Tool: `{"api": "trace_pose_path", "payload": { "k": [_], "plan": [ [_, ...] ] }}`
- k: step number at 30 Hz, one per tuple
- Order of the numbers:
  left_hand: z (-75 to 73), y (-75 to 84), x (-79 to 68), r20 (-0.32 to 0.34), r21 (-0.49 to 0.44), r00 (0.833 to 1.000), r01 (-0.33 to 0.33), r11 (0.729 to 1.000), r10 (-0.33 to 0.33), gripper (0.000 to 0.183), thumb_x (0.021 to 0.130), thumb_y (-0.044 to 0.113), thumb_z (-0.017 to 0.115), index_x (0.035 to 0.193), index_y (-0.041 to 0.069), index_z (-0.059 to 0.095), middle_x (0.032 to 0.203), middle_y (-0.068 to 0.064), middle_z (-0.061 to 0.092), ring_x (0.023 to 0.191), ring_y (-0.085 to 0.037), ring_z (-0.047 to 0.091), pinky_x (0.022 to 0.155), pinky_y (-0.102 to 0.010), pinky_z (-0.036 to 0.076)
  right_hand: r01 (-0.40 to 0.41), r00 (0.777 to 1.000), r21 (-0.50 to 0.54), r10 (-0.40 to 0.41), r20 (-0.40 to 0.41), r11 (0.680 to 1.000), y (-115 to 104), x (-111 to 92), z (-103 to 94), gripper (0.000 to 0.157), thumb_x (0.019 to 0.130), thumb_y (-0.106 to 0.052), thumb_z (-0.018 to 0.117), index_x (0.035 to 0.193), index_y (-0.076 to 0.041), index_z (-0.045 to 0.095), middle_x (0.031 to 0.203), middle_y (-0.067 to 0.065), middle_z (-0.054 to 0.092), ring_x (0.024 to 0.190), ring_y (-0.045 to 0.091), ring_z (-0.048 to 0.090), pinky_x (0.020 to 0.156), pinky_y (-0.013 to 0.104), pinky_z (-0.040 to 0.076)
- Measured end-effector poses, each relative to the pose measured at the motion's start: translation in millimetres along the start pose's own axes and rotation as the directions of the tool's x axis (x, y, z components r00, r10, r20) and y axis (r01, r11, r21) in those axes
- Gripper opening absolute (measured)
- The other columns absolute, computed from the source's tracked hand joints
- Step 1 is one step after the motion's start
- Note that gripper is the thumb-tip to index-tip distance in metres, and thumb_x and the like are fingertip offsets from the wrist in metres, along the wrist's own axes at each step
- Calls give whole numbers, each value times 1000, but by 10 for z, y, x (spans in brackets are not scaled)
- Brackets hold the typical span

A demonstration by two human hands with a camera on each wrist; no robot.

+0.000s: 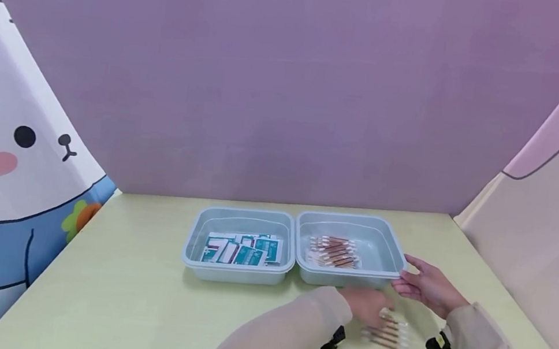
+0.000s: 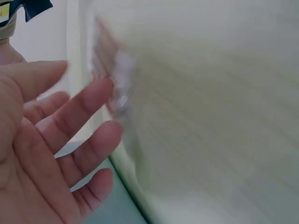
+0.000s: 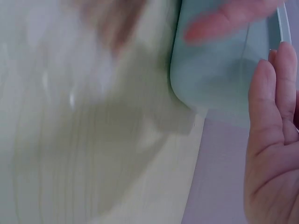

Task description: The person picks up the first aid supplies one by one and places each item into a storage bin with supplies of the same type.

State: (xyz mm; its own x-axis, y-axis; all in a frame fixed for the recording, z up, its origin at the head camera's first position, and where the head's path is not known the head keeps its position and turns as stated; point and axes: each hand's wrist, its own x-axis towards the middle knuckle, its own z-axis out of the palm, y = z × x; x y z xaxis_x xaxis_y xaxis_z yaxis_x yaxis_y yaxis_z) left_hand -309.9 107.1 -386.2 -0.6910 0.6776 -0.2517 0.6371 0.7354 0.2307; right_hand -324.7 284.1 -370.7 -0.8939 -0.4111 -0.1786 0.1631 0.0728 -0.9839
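Two pale blue plastic bins stand side by side. The right bin (image 1: 378, 249) contains packs of brown-stemmed cotton swabs (image 1: 335, 252); my right hand (image 1: 430, 287) holds its right front corner, with fingers at the rim and below it. In the right wrist view, the right fingers (image 3: 264, 93) reach up beside the bin wall. My left hand (image 1: 367, 306) is in front of this bin, fingers spread and slightly bent. A clear pack of cotton swabs (image 1: 388, 334) is just beyond its fingertips, blurred; in the left wrist view this pack (image 2: 122, 81) appears against the middle fingertip, not between thumb and finger.
The left bin (image 1: 234, 275) contains several teal-and-white sachets (image 1: 248, 255). Both bins stand on a pale yellow-green table (image 1: 113, 294). A purple panel (image 1: 289, 94) rises behind, with printed cloth (image 1: 18, 212) along the left and a pale cloth (image 1: 550, 231) along the right.
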Motion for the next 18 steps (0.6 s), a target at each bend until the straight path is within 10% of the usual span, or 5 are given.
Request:
{"api": "trace_pose_path", "payload": {
  "k": [8, 18],
  "plan": [
    [59, -71, -68, -22, 192, 991, 132, 972, -131, 38, 72, 50, 79, 106, 37, 68, 96, 25, 60, 82, 3, 54, 64, -18, 41, -14, 1000, -37, 14, 8, 999, -30, -1, 23, 68, 101, 2, 35, 142, 12, -18, 82, 2, 70, 72, 9, 67, 74, 27, 54],
    [72, -85, -114, -7, 196, 980, 197, 961, -200, 31, 70, 52, 80, 90, 33, 67, 83, 23, 56, 71, 1, 51, 61, -22, 42, -19, 1000, -31, 19, 10, 999, -6, 5, 11, 68, 102, 1, 35, 142, 12, -19, 82, 3, 70, 72, 10, 68, 74, 28, 54]
  ]
}}
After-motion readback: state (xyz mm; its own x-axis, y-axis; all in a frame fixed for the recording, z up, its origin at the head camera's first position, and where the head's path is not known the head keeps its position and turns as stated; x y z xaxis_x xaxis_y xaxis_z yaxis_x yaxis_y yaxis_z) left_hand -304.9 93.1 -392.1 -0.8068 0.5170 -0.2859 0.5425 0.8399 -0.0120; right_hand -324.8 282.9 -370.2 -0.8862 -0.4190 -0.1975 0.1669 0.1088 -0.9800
